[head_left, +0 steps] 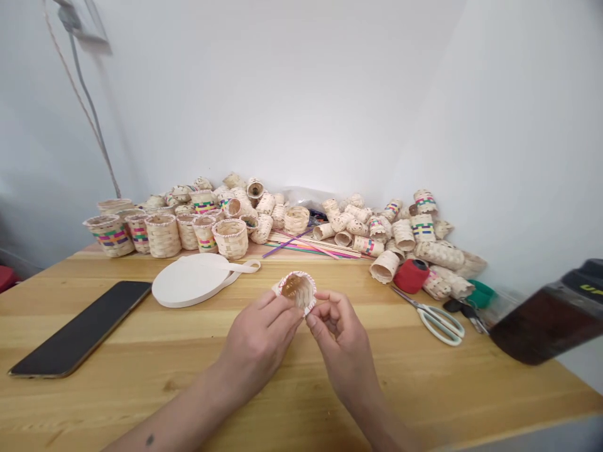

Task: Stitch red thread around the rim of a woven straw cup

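A small woven basket with a pale, pinkish-edged rim is held up between my hands, its open mouth tilted toward me and a brown inside showing. My left hand grips its lower left side with the fingers wrapped over the wall. My right hand pinches the right edge of the rim between thumb and fingers. Part of the basket wall is hidden by my fingers. Just beyond my left hand, a flat roll of white strip lies on the wooden table, its loose end trailing right.
Several woven baskets and tubes heap along the back wall. Coloured strips lie between them. A black phone sits left; white-handled scissors and a red thread spool sit right. A dark object intrudes near the camera.
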Available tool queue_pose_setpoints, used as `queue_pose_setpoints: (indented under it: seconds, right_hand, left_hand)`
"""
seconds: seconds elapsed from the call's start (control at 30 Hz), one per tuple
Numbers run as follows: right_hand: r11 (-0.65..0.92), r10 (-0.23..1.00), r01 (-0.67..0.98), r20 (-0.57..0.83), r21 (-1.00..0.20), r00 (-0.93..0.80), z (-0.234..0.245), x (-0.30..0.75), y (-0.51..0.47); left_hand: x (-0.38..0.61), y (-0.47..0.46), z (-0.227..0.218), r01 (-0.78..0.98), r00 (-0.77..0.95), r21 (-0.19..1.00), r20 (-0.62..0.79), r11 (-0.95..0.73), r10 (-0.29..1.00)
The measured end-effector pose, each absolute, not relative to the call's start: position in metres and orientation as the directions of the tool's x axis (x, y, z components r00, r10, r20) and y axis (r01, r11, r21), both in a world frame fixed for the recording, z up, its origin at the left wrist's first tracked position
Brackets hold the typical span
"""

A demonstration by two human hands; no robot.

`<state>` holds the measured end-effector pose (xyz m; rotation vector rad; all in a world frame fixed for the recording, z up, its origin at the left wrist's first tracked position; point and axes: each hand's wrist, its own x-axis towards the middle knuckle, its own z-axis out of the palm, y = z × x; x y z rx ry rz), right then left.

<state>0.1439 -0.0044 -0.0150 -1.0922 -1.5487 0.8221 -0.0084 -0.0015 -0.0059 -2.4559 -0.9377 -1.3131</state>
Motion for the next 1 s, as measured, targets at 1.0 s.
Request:
queue_pose_setpoints:
  seconds: [1.0]
  right_hand:
    - [0.627, 0.768, 0.076, 0.599, -0.775, -0.229, 0.116, 0.14, -0.022]
  left_hand:
    - [-0.016, 0.003, -0.003, 0.589, 0.39, 0.323, 0.689, -0.741, 0.611]
